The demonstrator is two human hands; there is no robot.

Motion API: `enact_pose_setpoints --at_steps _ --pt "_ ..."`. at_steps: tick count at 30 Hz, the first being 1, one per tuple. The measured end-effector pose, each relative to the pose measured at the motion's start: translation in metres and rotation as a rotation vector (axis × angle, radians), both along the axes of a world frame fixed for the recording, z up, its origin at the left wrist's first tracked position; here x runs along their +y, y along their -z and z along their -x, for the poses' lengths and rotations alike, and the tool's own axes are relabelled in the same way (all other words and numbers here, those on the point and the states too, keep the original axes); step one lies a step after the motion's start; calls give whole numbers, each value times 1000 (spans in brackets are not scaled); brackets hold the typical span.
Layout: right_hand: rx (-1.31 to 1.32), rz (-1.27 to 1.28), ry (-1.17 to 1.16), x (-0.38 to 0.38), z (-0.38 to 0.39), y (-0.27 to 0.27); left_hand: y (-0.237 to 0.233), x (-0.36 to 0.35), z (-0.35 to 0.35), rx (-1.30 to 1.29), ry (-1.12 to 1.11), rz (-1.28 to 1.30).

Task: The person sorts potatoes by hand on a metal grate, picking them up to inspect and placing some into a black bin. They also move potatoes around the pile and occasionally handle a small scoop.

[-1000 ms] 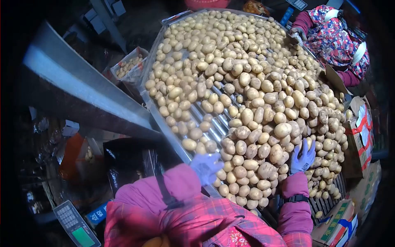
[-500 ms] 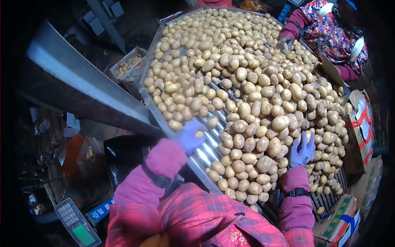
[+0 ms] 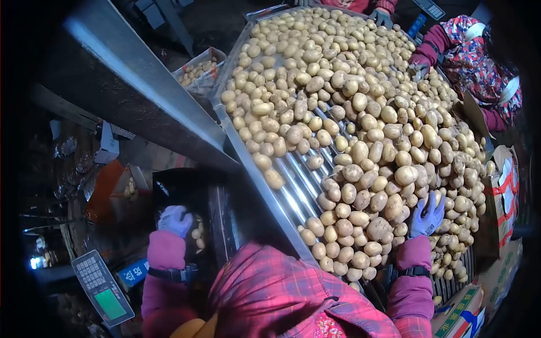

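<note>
A heap of potatoes (image 3: 389, 129) covers a metal sorting table (image 3: 301, 186) with a slatted bed. My left hand (image 3: 176, 219), in a pale purple glove, is off the table at the lower left, above a dark container (image 3: 169, 183). Its fingers look apart, with several loose potatoes (image 3: 197, 234) just beside it. On the right part of the heap rests my right hand (image 3: 427, 217), gloved alike. Its fingers are spread and touch potatoes, and its fingertips lie partly among them.
A steel beam (image 3: 146, 84) slants down at the left. A scale display (image 3: 102, 290) stands at lower left. Potatoes fill a crate (image 3: 200, 70) behind the beam. Cartons (image 3: 501, 197) line the right side. A co-worker's hand (image 3: 420, 67) touches the heap; another person's gloved hand (image 3: 381, 18) is at the far edge.
My left hand has moved from the table's edge, where it held a potato, down-left over the dark container. My right hand stays on the heap. Another person's hand has appeared at the far edge.
</note>
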State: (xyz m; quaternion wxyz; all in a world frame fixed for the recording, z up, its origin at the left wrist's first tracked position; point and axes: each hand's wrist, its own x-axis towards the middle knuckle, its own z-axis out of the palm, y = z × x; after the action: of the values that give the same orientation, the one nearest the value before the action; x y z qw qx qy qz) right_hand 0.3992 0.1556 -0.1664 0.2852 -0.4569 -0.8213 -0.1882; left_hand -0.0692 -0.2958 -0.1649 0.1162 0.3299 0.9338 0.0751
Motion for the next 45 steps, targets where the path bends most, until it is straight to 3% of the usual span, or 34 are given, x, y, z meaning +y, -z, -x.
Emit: enact_pose_setpoints --at_steps 1,3,4,5,7,9,13,16,18,20,22,25,28,29,31,33,35,37,38,42,45 --pt "-4 6 13 -2 0 0 11 13 2 -54 101 -82" --pt "-10 10 33 -1 0 1 -29 96 -35 -185 203 -287" --pt "-5 6 20 -1 -1 2 -33 129 -49 -189 331 -502" --pt "1 1 10 0 -3 3 -36 164 -57 -129 495 -572" --pt "15 -5 5 0 -2 2 -46 223 -74 -113 590 -668" --pt "26 11 18 -3 1 -1 -38 276 -79 111 508 -539" --pt "28 -39 30 -1 1 -2 -6 331 -60 22 499 -225" --pt "8 -24 55 0 -1 -1 7 347 -65 -115 352 -144" --pt "2 -2 60 -2 -2 1 -4 344 -61 -225 285 -123" --pt "45 61 61 -4 -2 -1 -18 319 -65 -478 211 -487" --pt "44 60 83 -4 0 -1 -15 287 -66 -680 172 -631" --pt "19 36 62 -2 3 -3 -2 197 -60 -1185 115 -714" --pt "-33 -47 -1 4 -1 3 -12 92 -51 -1349 -237 -613" --pt "-5 -10 -28 2 3 -1 -11 63 -47 -1147 -261 -592" --pt "-13 33 -37 0 1 -2 4 4 -35 -1031 -435 -720" --pt "-43 12 -50 10 -12 9 14 -37 -29 -948 -619 -635" --pt "-52 14 -37 11 -16 12 66 -90 -19 -284 -303 -366" --pt "-49 9 -20 12 -16 13 72 -99 -30 -69 -191 -271" --pt "-57 -15 -26 13 -17 14 48 -85 -42 -179 -236 -318" --pt "-39 -56 -63 6 -12 9 48 -63 -53 -701 -503 -346" --pt "-39 -52 22 1 -7 5 32 -16 -81 -497 -271 -337"
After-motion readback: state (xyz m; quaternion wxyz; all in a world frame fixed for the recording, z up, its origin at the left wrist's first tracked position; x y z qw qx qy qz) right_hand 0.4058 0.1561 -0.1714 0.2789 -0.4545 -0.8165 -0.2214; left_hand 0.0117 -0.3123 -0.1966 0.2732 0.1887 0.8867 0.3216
